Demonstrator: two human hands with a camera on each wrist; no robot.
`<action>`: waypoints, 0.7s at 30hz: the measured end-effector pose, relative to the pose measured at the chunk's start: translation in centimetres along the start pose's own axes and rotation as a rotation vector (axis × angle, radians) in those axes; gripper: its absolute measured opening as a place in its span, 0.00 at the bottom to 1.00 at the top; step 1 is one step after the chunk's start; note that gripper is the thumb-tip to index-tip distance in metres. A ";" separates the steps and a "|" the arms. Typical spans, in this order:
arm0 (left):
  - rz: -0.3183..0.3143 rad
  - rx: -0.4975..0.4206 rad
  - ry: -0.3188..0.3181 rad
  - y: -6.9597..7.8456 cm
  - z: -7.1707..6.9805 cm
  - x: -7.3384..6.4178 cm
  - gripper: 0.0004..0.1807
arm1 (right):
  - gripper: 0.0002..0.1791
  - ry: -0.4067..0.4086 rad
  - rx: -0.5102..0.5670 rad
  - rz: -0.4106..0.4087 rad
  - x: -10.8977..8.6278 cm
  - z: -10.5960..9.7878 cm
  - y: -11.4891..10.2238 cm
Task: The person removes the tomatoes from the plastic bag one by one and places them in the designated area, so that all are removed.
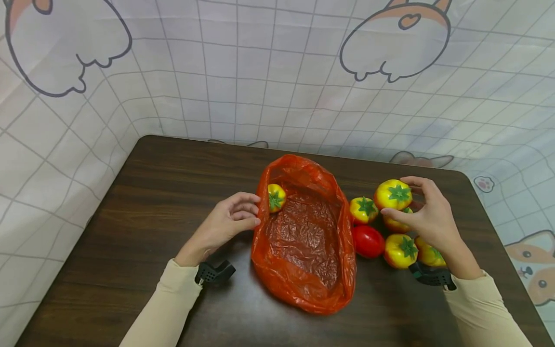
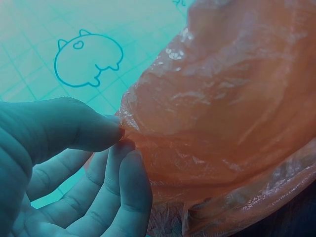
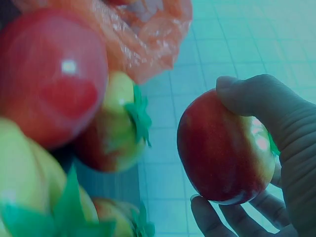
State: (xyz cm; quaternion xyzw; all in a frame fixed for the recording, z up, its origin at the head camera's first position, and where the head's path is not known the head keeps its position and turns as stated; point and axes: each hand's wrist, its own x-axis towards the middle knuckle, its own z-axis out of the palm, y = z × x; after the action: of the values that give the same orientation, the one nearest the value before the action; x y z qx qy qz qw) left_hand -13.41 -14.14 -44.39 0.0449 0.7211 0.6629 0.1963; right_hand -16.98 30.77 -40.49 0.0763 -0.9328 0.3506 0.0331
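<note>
An orange-red plastic bag (image 1: 303,300) lies with its mouth held wide on the table. At its left rim, my left hand (image 1: 225,219) pinches the thin plastic between thumb and fingers, as the left wrist view shows. Inside the bag, by that rim, sits one yellow-red tomato (image 1: 276,198) with a green star-shaped top. My right hand (image 1: 435,217) grips another tomato (image 3: 222,148) by its sides, thumb on one side and fingers on the other. It is held over the loose tomatoes to the right of the bag, partly covering one below.
Right of the bag, a smooth red tomato (image 1: 368,242) lies among several yellow-red ones, including one tomato (image 1: 363,210) close to the bag's rim. The dark wooden table (image 1: 173,178) meets a white grid-patterned cloth (image 1: 282,86) at the back.
</note>
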 end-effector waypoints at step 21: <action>-0.008 0.004 0.004 -0.1 -0.1 0.0 0.28 | 0.44 -0.001 -0.154 0.077 -1.0 -2.9 4.3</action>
State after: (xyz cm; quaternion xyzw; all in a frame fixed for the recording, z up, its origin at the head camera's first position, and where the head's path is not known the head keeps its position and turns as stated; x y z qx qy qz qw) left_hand -13.44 -14.21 -44.46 0.0410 0.7229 0.6609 0.1976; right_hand -16.73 35.97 -41.22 0.0379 -0.9592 0.2789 0.0252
